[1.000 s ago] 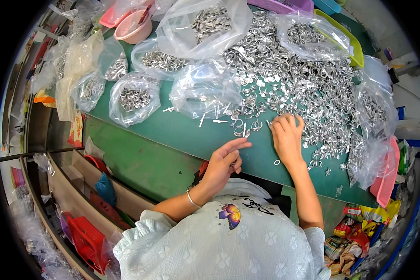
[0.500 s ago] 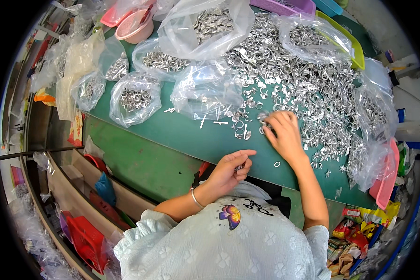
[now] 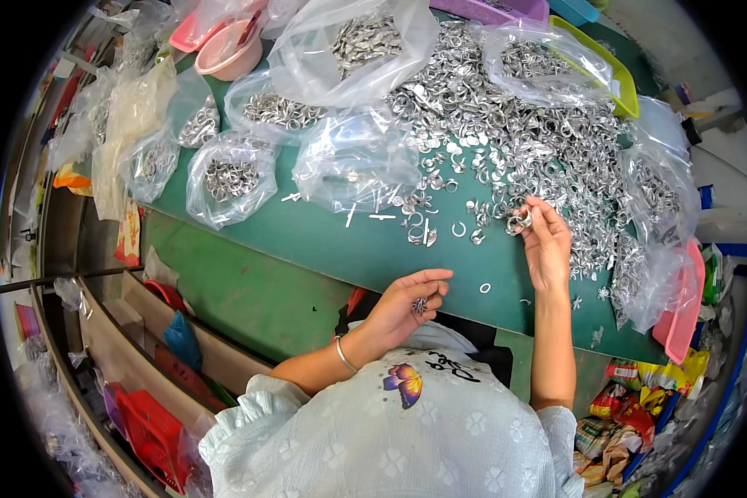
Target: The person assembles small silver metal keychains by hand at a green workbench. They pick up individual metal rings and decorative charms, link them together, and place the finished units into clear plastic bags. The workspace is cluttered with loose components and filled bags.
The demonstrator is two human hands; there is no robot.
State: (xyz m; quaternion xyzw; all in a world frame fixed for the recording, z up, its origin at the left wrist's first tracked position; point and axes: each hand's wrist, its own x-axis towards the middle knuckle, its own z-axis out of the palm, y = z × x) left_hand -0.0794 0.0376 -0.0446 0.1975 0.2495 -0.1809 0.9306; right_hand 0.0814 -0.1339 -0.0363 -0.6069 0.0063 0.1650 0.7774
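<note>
A broad heap of silver metal rings (image 3: pixel 556 149) covers the right half of the green table (image 3: pixel 307 241). At the heap's near left side, my right hand (image 3: pixel 546 241) pinches a silver ring (image 3: pixel 519 222) between thumb and fingers. My left hand (image 3: pixel 407 307) is over the table's near edge, fingers curled around a few small silver metal pieces (image 3: pixel 420 305) whose exact kind I cannot make out. A single ring (image 3: pixel 485 288) lies apart between my hands. Loose pieces and thin white sticks (image 3: pixel 351 215) are scattered left of the heap.
Clear plastic bags of silver pieces, such as one bag (image 3: pixel 231 178), line the table's left and back. A pink basket (image 3: pixel 231 51) stands at the far left, a lime green tray (image 3: pixel 614 70) at the back right. A pink tray (image 3: pixel 685 307) sits at the right edge.
My right hand has moved right from the loose pieces to the heap's near side and turned over, a ring now at its fingertips. My left hand stays nearly in place.
</note>
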